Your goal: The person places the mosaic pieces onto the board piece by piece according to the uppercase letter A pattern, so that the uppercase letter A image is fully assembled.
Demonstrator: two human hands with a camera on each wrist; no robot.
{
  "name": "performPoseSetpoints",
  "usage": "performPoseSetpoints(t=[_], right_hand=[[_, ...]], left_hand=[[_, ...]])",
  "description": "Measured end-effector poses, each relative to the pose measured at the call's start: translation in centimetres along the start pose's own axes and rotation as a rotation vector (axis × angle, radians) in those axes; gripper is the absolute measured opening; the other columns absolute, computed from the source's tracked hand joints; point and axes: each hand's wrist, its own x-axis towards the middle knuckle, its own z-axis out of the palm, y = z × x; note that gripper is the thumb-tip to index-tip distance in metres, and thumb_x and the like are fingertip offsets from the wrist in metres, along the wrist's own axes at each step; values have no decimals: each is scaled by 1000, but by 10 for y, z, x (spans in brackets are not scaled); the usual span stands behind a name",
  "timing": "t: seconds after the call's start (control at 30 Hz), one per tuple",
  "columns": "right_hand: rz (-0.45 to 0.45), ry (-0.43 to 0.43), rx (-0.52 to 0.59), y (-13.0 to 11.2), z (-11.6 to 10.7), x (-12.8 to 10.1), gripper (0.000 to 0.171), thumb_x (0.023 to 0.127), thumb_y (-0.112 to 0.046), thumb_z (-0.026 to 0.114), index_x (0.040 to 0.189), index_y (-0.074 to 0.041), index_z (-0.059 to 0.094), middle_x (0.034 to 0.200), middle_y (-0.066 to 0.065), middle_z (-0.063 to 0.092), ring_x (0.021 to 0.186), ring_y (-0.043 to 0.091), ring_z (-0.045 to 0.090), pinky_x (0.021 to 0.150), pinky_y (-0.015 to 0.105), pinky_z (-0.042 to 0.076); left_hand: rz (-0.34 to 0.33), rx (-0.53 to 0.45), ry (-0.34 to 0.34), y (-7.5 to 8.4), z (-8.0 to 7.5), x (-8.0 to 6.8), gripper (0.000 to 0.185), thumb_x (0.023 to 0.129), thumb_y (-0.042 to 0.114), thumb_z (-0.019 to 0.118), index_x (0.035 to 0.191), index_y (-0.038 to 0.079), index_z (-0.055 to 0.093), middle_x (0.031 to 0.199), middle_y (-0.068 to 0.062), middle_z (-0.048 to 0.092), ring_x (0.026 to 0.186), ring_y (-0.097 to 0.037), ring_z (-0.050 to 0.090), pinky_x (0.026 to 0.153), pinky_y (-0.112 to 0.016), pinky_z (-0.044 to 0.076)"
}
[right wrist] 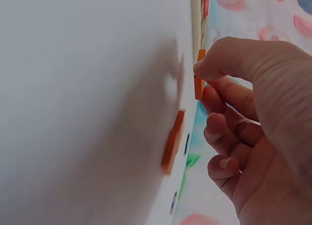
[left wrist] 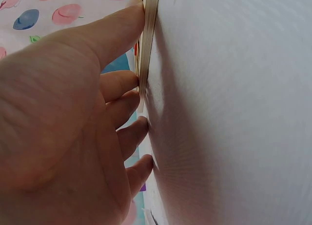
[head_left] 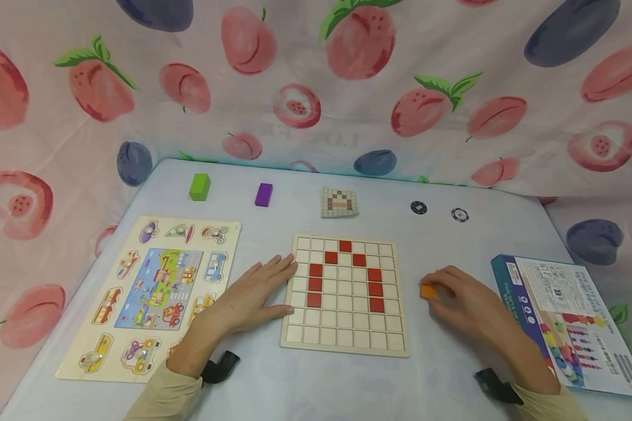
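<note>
Your right hand (head_left: 466,304) pinches a small orange square tile (head_left: 428,291) just above the bench (head_left: 442,374), right of the wooden grid board (head_left: 347,336) bearing red tiles (head_left: 315,285). Your left hand (head_left: 253,295) lies flat, fingers straight, steadying the board's left edge. Judged step: carrying the tile to an open cell. A printed box (head_left: 584,327) sits near your right wrist; nothing blocks the board.
</note>
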Motion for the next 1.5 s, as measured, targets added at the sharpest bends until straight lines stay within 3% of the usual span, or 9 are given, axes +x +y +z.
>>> performPoseSetpoints(t=[0.27,0.4,0.5,0.77,1.1,1.3,1.5], right_hand=[[-130,3,9,-38,9,24,34,89,-18,83,122,-22,76,117,-7,72,97,13,62,83,35,61],[-199,-50,26,-64,17,38,33,88,-17,80,121,-22,76,117,-6,71,91,10,59,77,26,55],[-241,-104,37,-85,24,48,33,88,-19,80,121,-24,76,115,-7,70,88,9,56,73,23,49],[-322,-175,24,-122,41,67,32,92,-21,78,125,-24,77,118,-8,72,93,6,62,79,24,56],[-352,-137,53,-129,45,76,11,96,-22,78,105,-28,81,109,-13,72,81,3,59,70,19,52],[-360,-142,75,-118,41,68,17,98,-26,77,114,-30,82,122,-12,72,105,8,67,87,30,61],[-249,-104,118,-98,33,54,21,99,-29,76,120,-32,78,128,-12,70,102,9,64,90,34,60]], left_hand=[[1,6,4,0,0,1,81,100,42,73,166,9,38,177,-9,30,166,-37,27,134,-64,25],[-2,7,2,-1,1,1,82,100,41,73,166,9,37,178,-8,28,166,-36,26,134,-63,25],[-11,6,-4,0,1,1,82,100,40,74,166,10,37,178,-8,27,167,-35,24,135,-63,24],[-37,4,-23,1,3,2,83,100,43,73,167,13,35,180,-4,24,168,-32,21,137,-60,21],[-27,9,-9,1,1,1,82,100,43,73,167,12,37,179,-6,25,167,-33,22,136,-60,22],[-22,3,-12,0,1,2,82,100,43,73,167,12,36,179,-6,25,168,-33,22,137,-60,22],[-21,7,-10,0,1,2,83,100,43,73,167,11,36,179,-7,26,167,-34,22,136,-60,22]])
